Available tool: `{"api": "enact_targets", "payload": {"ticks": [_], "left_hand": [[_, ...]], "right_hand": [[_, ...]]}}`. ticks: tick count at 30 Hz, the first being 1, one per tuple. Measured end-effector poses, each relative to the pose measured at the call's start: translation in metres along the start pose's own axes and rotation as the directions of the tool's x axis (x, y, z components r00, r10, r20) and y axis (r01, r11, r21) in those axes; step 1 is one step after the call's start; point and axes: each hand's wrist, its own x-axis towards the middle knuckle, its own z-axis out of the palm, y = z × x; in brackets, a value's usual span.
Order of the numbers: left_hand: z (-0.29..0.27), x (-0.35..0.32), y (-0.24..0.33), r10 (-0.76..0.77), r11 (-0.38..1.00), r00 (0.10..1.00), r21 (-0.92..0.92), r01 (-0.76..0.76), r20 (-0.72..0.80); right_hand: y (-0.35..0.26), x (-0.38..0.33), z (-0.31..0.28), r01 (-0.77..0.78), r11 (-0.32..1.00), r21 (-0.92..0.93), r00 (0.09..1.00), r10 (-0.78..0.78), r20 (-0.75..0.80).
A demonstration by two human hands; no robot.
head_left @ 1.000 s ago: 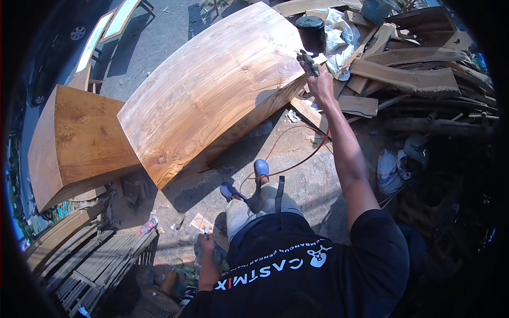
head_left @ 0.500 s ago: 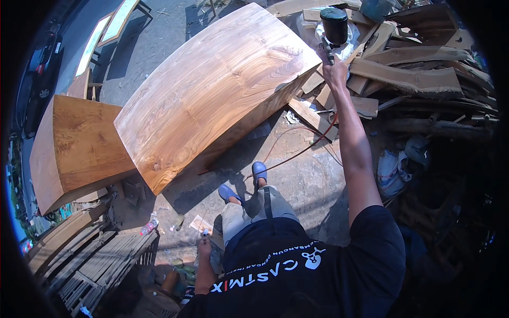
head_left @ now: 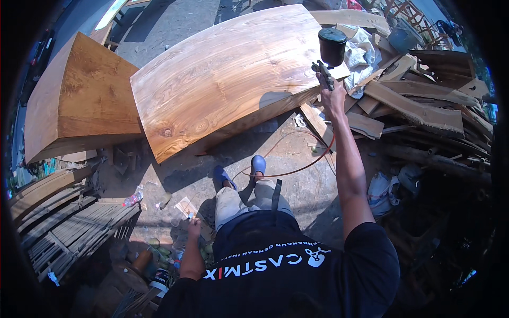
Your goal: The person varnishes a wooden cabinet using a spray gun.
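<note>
My right hand (head_left: 332,95) grips a spray gun (head_left: 324,74) with a dark cup (head_left: 332,49) on top. My arm is stretched out, and the gun is over the right end of a wide wooden tabletop (head_left: 222,79). A reddish hose (head_left: 297,172) loops down past my forearm to the floor. The tabletop's grain is pale and shiny at the far side, more orange near me. Low at my left side, my left hand (head_left: 194,228) is closed, with a small whitish thing (head_left: 191,215) at its fingertips, too small to name.
Another brown wooden piece (head_left: 95,100) stands left of the tabletop. Offcut boards (head_left: 419,108) are piled at right, beside white plastic sheeting (head_left: 363,50) and a bucket (head_left: 405,37). A slatted bamboo rack (head_left: 74,228) and a plastic bottle (head_left: 133,199) are at lower left.
My view has shifted, so the tabletop sits further right in the picture. The spray gun has come from beyond the tabletop's right end to over it. My left hand stays low, still closed.
</note>
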Motion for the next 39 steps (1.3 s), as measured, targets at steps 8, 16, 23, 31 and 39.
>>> {"api": "enact_targets", "payload": {"ticks": [8, 16, 23, 31, 39], "left_hand": [[-0.037, 0.019, -0.03, 0.039, 0.996, 0.999, -0.08, -0.04, -0.012], [-0.078, 0.046, -0.107, 0.091, 0.996, 0.994, 0.019, -0.09, -0.058], [-0.1, 0.057, -0.128, -0.013, 1.0, 0.999, -0.017, 0.012, -0.047], [-0.112, 0.063, -0.157, 0.02, 1.0, 0.993, 0.003, -0.02, -0.116], [-0.114, 0.058, -0.167, 0.027, 0.999, 0.993, -0.016, -0.029, -0.114]], "right_hand": [[-0.076, -0.074, 0.049, 0.048, 0.997, 0.055, 0.993, -0.054, 0.109], [-0.161, -0.147, 0.088, 0.121, 0.991, 0.062, 0.967, -0.132, 0.217], [-0.209, -0.201, 0.132, 0.142, 0.989, 0.04, 0.943, -0.148, 0.297], [-0.258, -0.251, 0.176, 0.196, 0.976, 0.096, 0.886, -0.218, 0.408], [-0.301, -0.293, 0.214, 0.218, 0.955, 0.2, 0.821, -0.291, 0.492]]}}
